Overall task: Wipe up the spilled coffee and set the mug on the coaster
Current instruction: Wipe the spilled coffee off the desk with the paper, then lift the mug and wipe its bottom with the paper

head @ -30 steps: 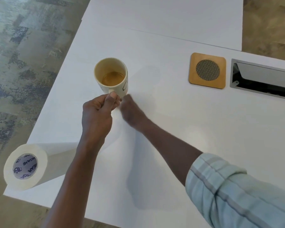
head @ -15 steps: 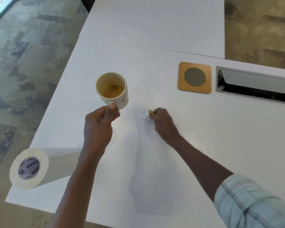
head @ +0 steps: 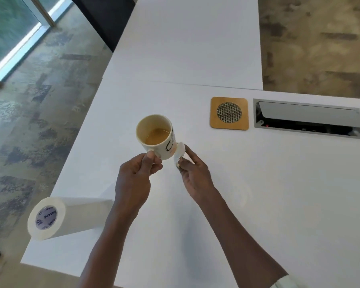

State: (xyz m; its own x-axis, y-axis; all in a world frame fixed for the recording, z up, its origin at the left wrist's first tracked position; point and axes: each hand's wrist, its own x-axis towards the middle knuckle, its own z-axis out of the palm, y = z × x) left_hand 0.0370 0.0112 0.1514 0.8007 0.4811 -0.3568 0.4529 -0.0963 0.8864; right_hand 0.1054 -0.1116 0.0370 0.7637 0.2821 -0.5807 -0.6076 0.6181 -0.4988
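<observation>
My left hand (head: 136, 179) grips the handle of a cream mug (head: 156, 136) with a little coffee in it, holding it above the white table (head: 279, 194). A small crumpled white paper tissue (head: 179, 151) is pinched in my right hand (head: 193, 173), and it touches the mug's right side near the base. Far to the right lies the square wooden coaster (head: 229, 113) with a round mesh centre, nothing on it. No spilled coffee shows on the table surface.
A roll of paper towel (head: 56, 217) lies on its side at the table's near left corner. An open metal cable box (head: 310, 119) is set into the table right of the coaster. A dark chair (head: 104, 19) stands at the far left edge.
My right hand has lifted the tissue off the table and brought it left against the mug's side. The mug stays held up in my left hand.
</observation>
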